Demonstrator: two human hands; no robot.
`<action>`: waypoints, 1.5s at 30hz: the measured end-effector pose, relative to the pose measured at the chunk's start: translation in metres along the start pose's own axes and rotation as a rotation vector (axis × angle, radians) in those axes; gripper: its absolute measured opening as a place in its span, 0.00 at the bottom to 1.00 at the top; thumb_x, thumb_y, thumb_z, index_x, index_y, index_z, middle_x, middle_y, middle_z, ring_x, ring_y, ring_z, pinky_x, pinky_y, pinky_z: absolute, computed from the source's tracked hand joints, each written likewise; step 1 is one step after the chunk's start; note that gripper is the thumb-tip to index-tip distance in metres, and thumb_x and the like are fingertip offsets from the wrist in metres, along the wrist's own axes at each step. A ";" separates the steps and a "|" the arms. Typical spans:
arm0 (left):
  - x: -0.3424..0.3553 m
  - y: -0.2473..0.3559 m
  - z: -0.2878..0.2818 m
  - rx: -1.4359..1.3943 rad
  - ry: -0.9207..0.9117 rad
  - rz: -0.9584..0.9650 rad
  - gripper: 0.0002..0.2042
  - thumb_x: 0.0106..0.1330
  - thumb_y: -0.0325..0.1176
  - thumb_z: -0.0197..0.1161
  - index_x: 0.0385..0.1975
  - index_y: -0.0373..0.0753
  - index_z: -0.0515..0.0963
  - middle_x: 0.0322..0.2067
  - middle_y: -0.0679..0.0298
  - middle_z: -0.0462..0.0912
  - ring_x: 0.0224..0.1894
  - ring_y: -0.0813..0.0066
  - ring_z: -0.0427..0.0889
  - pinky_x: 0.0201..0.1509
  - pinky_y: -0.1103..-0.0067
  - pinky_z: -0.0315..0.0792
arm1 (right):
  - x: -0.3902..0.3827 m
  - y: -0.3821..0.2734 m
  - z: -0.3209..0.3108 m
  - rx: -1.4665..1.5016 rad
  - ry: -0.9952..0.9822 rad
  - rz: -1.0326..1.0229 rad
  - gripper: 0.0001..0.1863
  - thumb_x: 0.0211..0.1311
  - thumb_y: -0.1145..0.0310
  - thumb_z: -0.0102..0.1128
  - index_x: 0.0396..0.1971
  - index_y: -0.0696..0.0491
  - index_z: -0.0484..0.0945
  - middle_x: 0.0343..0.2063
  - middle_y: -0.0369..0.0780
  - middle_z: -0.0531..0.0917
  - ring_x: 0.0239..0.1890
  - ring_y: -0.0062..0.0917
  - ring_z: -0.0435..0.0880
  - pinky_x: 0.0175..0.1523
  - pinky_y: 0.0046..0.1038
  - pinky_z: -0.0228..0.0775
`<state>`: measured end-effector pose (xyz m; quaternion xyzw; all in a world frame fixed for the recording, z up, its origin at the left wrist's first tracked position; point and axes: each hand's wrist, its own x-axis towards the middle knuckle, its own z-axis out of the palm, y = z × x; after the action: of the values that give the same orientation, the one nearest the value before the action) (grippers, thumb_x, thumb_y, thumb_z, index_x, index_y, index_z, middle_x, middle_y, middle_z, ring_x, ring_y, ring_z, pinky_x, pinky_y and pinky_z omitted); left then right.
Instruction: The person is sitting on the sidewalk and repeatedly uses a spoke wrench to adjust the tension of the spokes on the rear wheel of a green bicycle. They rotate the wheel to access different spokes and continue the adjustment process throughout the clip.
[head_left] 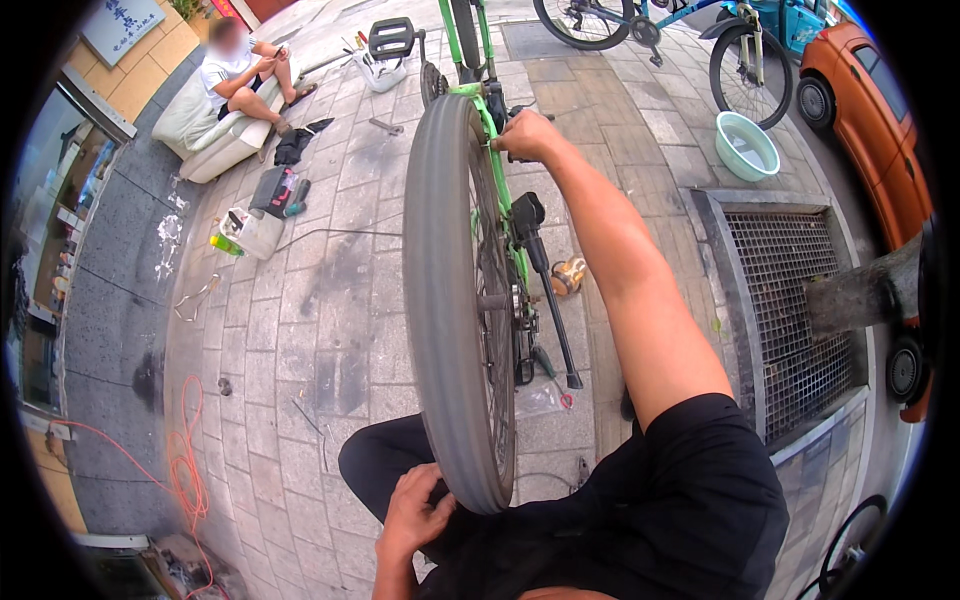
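Note:
A green bicycle frame (495, 110) stands in front of me, its rear wheel (440, 290) running lengthwise down to my lap. My left hand (410, 505) is at the wheel's near end, fingers curled and thumb against the tyre's lower edge. At the far end of the wheel, my right hand (527, 137) is closed at the green frame tube beside the tyre; its fingertips are partly hidden. Along the wheel's right side hangs a black kickstand (548, 290). The rear hub and gear parts (520, 305) show at the wheel's centre. A black pedal (391, 39) sticks out at the far left.
Tools (540, 362) lie on the paving under the bike. Left are a white bucket (253, 236), a toolbox (273, 190) and an orange cord (190, 460). A person (235, 70) sits on a pale sofa (190, 130). Right are a green basin (747, 146), a grate (785, 290) and an orange car (860, 120).

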<state>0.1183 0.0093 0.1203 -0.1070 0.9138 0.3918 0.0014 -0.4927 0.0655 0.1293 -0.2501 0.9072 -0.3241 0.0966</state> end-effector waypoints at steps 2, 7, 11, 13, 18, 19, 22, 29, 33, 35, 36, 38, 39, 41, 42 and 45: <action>0.003 0.002 -0.002 -0.005 0.044 0.028 0.21 0.53 0.24 0.71 0.49 0.36 0.80 0.49 0.55 0.84 0.53 0.54 0.82 0.57 0.66 0.72 | -0.001 -0.002 0.000 0.018 -0.013 0.016 0.19 0.56 0.51 0.72 0.31 0.53 0.89 0.30 0.42 0.89 0.35 0.33 0.88 0.46 0.35 0.79; 0.008 0.004 -0.004 -0.014 0.078 0.062 0.19 0.52 0.22 0.71 0.46 0.36 0.81 0.47 0.55 0.85 0.51 0.54 0.83 0.57 0.66 0.72 | -0.001 -0.003 0.000 0.039 -0.024 0.036 0.18 0.56 0.51 0.72 0.30 0.53 0.90 0.29 0.43 0.89 0.35 0.33 0.88 0.45 0.35 0.80; 0.010 0.006 -0.003 -0.038 0.097 0.075 0.18 0.52 0.21 0.71 0.44 0.36 0.82 0.47 0.55 0.86 0.50 0.55 0.84 0.56 0.68 0.74 | 0.000 -0.003 -0.001 0.018 -0.018 0.038 0.19 0.56 0.51 0.72 0.31 0.53 0.90 0.30 0.43 0.89 0.36 0.34 0.88 0.46 0.35 0.79; 0.011 0.009 -0.002 -0.158 0.167 0.043 0.17 0.52 0.22 0.71 0.44 0.34 0.83 0.46 0.54 0.86 0.49 0.56 0.84 0.55 0.70 0.75 | -0.002 -0.004 -0.001 0.004 -0.018 0.035 0.19 0.56 0.50 0.73 0.31 0.53 0.90 0.30 0.43 0.89 0.36 0.34 0.88 0.46 0.35 0.79; 0.020 0.037 0.001 -0.641 0.344 0.092 0.18 0.52 0.27 0.78 0.43 0.30 0.83 0.44 0.53 0.86 0.47 0.61 0.85 0.54 0.71 0.76 | -0.002 -0.003 -0.003 0.014 -0.017 0.031 0.19 0.56 0.50 0.72 0.31 0.53 0.90 0.30 0.42 0.90 0.37 0.34 0.88 0.47 0.35 0.79; 0.026 0.046 -0.003 -0.617 0.310 0.135 0.20 0.52 0.29 0.79 0.43 0.29 0.83 0.44 0.53 0.86 0.47 0.62 0.84 0.54 0.71 0.76 | -0.003 -0.004 -0.002 0.012 -0.019 0.034 0.19 0.56 0.50 0.73 0.31 0.53 0.90 0.30 0.42 0.90 0.37 0.34 0.88 0.47 0.35 0.79; 0.025 0.051 -0.005 -0.592 0.259 0.146 0.23 0.50 0.33 0.83 0.43 0.29 0.83 0.44 0.53 0.86 0.47 0.63 0.84 0.54 0.71 0.76 | -0.003 -0.004 0.000 0.013 -0.021 0.039 0.19 0.56 0.50 0.73 0.31 0.52 0.90 0.30 0.42 0.90 0.37 0.34 0.89 0.47 0.35 0.79; 0.008 0.028 0.000 -0.385 0.056 0.132 0.24 0.50 0.35 0.83 0.46 0.33 0.83 0.44 0.57 0.86 0.47 0.61 0.83 0.54 0.71 0.73 | 0.003 0.000 0.002 0.029 -0.008 0.028 0.19 0.56 0.50 0.74 0.31 0.54 0.89 0.30 0.43 0.89 0.34 0.33 0.88 0.44 0.35 0.80; -0.001 0.014 0.001 -0.183 -0.105 0.042 0.23 0.54 0.28 0.78 0.51 0.35 0.83 0.50 0.56 0.85 0.54 0.59 0.82 0.62 0.69 0.71 | 0.001 -0.002 0.001 0.049 -0.028 0.062 0.19 0.56 0.51 0.74 0.31 0.54 0.90 0.30 0.43 0.89 0.34 0.34 0.88 0.44 0.35 0.80; -0.001 0.010 -0.003 -0.036 -0.072 0.075 0.21 0.55 0.27 0.76 0.49 0.34 0.81 0.48 0.54 0.85 0.49 0.53 0.82 0.55 0.68 0.73 | 0.002 -0.001 0.001 0.049 -0.024 0.055 0.19 0.56 0.51 0.74 0.31 0.54 0.90 0.30 0.43 0.89 0.34 0.34 0.88 0.44 0.35 0.79; -0.001 0.005 -0.003 -0.038 -0.014 0.062 0.21 0.54 0.26 0.75 0.49 0.34 0.81 0.48 0.54 0.85 0.49 0.53 0.82 0.55 0.68 0.73 | 0.003 0.000 0.001 0.049 -0.022 0.051 0.19 0.56 0.51 0.74 0.31 0.54 0.89 0.29 0.43 0.89 0.35 0.34 0.88 0.44 0.35 0.79; 0.002 0.001 -0.005 -0.044 0.101 0.038 0.20 0.54 0.24 0.73 0.49 0.34 0.81 0.47 0.53 0.85 0.50 0.52 0.83 0.56 0.68 0.74 | 0.002 -0.001 0.002 0.046 -0.018 0.042 0.19 0.56 0.51 0.73 0.31 0.53 0.90 0.30 0.43 0.89 0.35 0.34 0.88 0.45 0.35 0.79; 0.005 0.002 -0.004 -0.163 0.180 0.005 0.20 0.53 0.24 0.73 0.47 0.32 0.82 0.45 0.52 0.86 0.49 0.55 0.84 0.56 0.69 0.75 | 0.003 -0.001 0.002 0.044 -0.016 0.037 0.19 0.56 0.51 0.73 0.31 0.53 0.90 0.30 0.43 0.89 0.35 0.34 0.88 0.45 0.35 0.79; 0.015 0.019 -0.007 -0.454 0.267 0.052 0.18 0.53 0.24 0.74 0.45 0.31 0.82 0.44 0.52 0.86 0.48 0.58 0.84 0.56 0.70 0.76 | 0.003 0.000 0.001 0.027 -0.016 0.042 0.19 0.56 0.51 0.73 0.31 0.53 0.90 0.30 0.43 0.89 0.35 0.34 0.88 0.46 0.35 0.79; 0.019 0.029 -0.010 -0.600 0.310 0.076 0.17 0.54 0.24 0.74 0.44 0.30 0.83 0.44 0.52 0.86 0.48 0.59 0.85 0.55 0.70 0.76 | 0.003 0.000 0.001 0.019 -0.015 0.044 0.18 0.56 0.51 0.73 0.31 0.53 0.90 0.30 0.43 0.89 0.36 0.34 0.88 0.46 0.35 0.79; 0.024 0.045 -0.006 -0.622 0.307 0.144 0.21 0.50 0.30 0.81 0.42 0.28 0.83 0.44 0.53 0.86 0.47 0.62 0.84 0.54 0.71 0.76 | -0.001 -0.004 0.000 0.012 -0.020 0.026 0.18 0.55 0.51 0.73 0.31 0.53 0.90 0.29 0.42 0.89 0.35 0.35 0.88 0.46 0.35 0.79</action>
<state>0.0870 0.0304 0.1546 -0.0953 0.7453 0.6300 -0.1964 -0.4907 0.0634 0.1316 -0.2412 0.9074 -0.3257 0.1113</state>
